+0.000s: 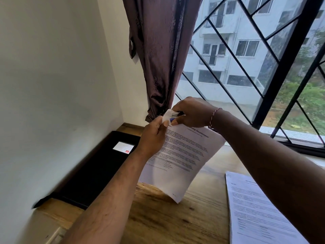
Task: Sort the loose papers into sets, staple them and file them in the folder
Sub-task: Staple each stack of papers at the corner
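desk (175,224) of pale wood carried a black folder (91,173) lying closed by the wall (52,67) on the left and a second stack of papers (255,208) on the right. a set of papers (181,161) hung in the air between them, long axis slanting down from its top corner. left hand (153,136) pinched that corner; right hand (191,111), just above, curled round a small stapler (173,116) set over the same corner, folder nearer the left hand

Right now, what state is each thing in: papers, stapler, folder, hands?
held paper set: lifted off the desk, top corner bent.
stapler: at that corner, in the right hand.
left hand: pinches the set's top edge.
right hand: grips the stapler.
folder: closed, flat on the desk.
second paper stack: flat on the desk.
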